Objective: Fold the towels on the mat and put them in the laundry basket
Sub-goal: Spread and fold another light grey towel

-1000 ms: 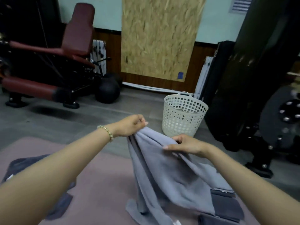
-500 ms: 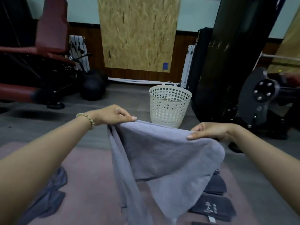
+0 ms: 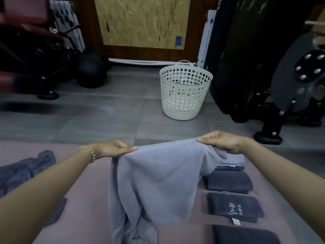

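Crumpled dark towel [image 3: 26, 169] at 9 o'clock on the pink mat [image 3: 84, 191]. Left hand [image 3: 112, 149] pinches the top edge of the light grey towel [image 3: 158, 182], which hangs at centre. Laundry basket [image 3: 184, 95] at 12 o'clock, possibly cloth inside. Right hand [image 3: 221, 141] pinches the other end, with folded towels [image 3: 233, 206] in a row at 4 o'clock.

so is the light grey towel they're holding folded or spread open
Spread, not folded: left hand and right hand pinch the top edge of the light grey towel, hanging loose onto the pink mat.
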